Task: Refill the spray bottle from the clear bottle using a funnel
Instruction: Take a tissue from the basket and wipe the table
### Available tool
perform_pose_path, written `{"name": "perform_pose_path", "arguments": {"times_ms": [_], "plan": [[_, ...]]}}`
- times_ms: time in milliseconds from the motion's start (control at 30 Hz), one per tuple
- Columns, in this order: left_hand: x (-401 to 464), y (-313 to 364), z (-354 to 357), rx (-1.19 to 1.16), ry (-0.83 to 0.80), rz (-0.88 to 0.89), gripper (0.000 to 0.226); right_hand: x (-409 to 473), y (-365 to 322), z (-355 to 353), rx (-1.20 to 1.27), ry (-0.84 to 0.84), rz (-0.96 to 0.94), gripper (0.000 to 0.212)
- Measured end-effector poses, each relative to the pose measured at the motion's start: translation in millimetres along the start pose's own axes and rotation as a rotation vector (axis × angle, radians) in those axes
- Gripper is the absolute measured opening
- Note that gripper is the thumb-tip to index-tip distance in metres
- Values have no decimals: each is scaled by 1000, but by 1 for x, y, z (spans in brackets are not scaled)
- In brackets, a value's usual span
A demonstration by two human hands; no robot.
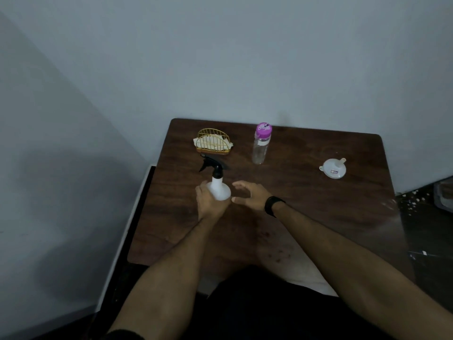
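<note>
A white spray bottle (219,188) with a black trigger head stands upright on the dark wooden table (306,217). My left hand (208,201) grips its base from the left. My right hand (248,195) hovers just right of the bottle, its fingers spread and curved, holding nothing. The clear bottle (261,144) with a purple cap stands upright farther back in the middle. A white funnel (333,168) lies on the table at the right, well away from both hands.
A gold wire holder (213,142) with pale napkins stands at the back left, just behind the spray head. A grey wall runs behind the table. A dark surface (429,217) with clutter lies beyond the table's right edge.
</note>
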State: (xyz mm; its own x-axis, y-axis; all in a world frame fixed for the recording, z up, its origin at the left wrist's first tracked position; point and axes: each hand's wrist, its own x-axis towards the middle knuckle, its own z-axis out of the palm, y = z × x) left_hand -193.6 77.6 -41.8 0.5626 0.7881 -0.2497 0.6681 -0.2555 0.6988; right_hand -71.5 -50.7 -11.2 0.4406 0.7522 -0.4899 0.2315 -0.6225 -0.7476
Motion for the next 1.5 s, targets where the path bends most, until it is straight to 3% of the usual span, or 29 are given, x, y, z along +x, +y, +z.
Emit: {"name": "perform_pose_path", "arguments": {"times_ms": [100,267,667,800,900,1000,1133,1500], "plan": [[10,-13,-10,67,6,19,78,7,-4,11,-57,-15,36,63],[24,-36,-17,-29,89,10,101,19,-4,22,-97,-27,87,62],[31,-70,-6,-103,221,-128,112,31,2,30,-149,-33,174,67],[-4,-61,13,77,365,-61,87,36,0,29,-116,-17,183,65],[-30,-55,28,194,186,-10,60,41,-3,25,-97,7,188,61],[-30,-62,42,307,39,228,49,47,-5,18,-121,23,161,58],[10,-45,36,338,-268,260,66,62,-9,5,-118,47,160,55],[86,-31,47,354,-418,133,82,140,-50,-31,-191,259,46,47]]}}
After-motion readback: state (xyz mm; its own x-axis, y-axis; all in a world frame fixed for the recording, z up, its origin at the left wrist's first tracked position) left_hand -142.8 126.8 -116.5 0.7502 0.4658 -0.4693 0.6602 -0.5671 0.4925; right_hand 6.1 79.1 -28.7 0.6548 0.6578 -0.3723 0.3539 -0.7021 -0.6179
